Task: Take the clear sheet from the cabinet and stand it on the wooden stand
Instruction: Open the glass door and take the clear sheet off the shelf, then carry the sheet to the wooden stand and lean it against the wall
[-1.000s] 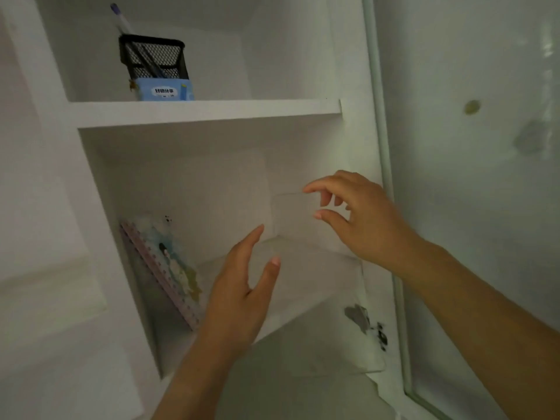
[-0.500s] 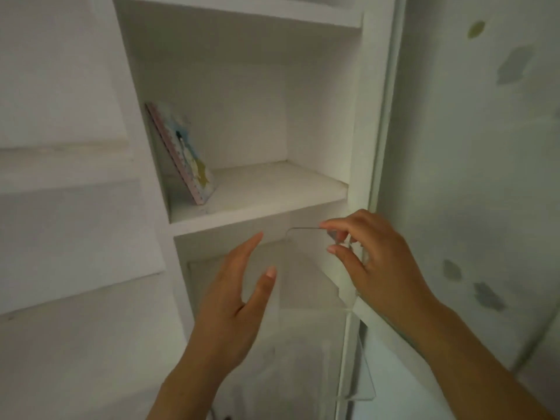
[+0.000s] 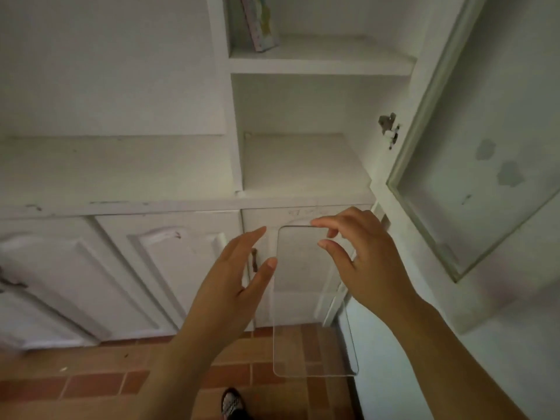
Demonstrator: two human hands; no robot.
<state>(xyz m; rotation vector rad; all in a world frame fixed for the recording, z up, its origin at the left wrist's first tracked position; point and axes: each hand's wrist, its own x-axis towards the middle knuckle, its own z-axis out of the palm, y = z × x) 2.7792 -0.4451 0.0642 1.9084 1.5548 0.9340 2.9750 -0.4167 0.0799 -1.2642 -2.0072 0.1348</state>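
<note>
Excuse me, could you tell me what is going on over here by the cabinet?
A person holds a clear sheet upright in front of the white cabinet, whose glass door stands open. The right hand pinches its top edge; the left hand is open beside its left edge. No wooden stand is in view.

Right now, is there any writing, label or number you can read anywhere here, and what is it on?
No readable text anywhere.
Book on the upper shelf: colourful cover, any print too blurred to read.
Clear sheet, pinched by the right hand: no marking.
</note>
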